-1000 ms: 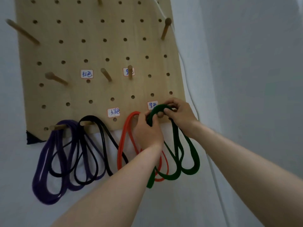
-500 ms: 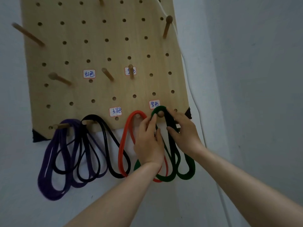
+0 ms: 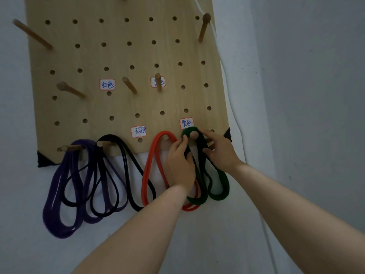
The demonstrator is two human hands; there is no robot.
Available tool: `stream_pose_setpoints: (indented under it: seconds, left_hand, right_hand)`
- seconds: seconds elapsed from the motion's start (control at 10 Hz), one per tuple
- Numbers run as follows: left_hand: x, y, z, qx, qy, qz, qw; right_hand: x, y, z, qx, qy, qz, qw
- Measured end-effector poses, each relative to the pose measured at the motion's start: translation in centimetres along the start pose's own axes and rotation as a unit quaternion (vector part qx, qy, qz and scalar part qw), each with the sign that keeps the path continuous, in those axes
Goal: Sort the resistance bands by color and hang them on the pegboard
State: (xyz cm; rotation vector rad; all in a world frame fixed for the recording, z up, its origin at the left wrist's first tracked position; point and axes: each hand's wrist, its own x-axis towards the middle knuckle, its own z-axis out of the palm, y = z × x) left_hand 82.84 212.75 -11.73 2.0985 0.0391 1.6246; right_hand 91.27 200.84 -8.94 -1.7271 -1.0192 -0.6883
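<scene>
A wooden pegboard (image 3: 118, 56) hangs on the wall with several pegs and handwritten labels. Along its bottom row hang purple bands (image 3: 57, 194), black bands (image 3: 126, 155), red bands (image 3: 150, 165) and green bands (image 3: 221, 186), each on its own peg. The green bands loop over the rightmost bottom peg (image 3: 193, 134). My left hand (image 3: 180, 167) pinches the green loop just left of that peg. My right hand (image 3: 219, 149) pinches the green loop on the peg's right side.
A white cable (image 3: 233, 107) runs down the wall along the board's right edge. Several bare pegs stick out higher up, such as one at the top right (image 3: 204, 26). Black corner mounts (image 3: 42, 160) hold the board's lower corners.
The green bands went over the rightmost peg and now hang from it. Both hands slid slightly down along the loop while keeping their hold.
</scene>
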Motion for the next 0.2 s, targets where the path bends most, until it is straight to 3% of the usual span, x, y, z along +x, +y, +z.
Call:
stream_pose_setpoints:
  seconds: [0.2]
  left_hand:
    - [-1.4,-0.3,-2.7,0.007,-0.043,-0.029,0.999]
  right_hand:
    - [-2.9,-1.6,0.2,-0.024,-0.005,0.049,0.999]
